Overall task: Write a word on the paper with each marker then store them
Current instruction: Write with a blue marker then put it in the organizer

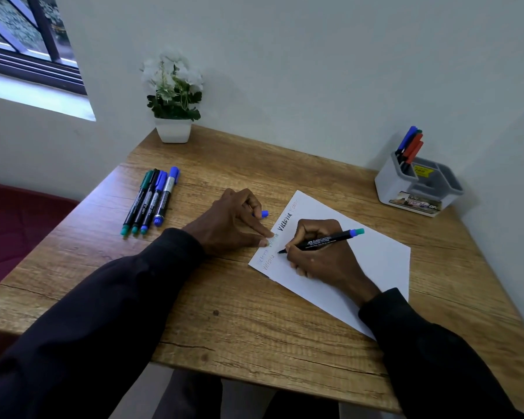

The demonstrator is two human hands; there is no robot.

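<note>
A white sheet of paper (372, 261) lies on the wooden table (254, 328), with several handwritten words along its left edge. My right hand (321, 255) grips a black marker (324, 238) with a teal end, its tip touching the paper. My left hand (233, 222) rests at the paper's left edge, fingertips pressing on it, and holds a blue cap (263, 213) between its fingers. Several capped markers (152, 198) lie side by side at the table's left. A grey organizer (418, 186) at the back right holds blue and red markers (410, 145).
A white pot with white flowers (173, 95) stands at the table's back left corner against the wall. A window (28, 46) is at the upper left. A dark red seat (18, 225) sits left of the table. My legs show below the front edge.
</note>
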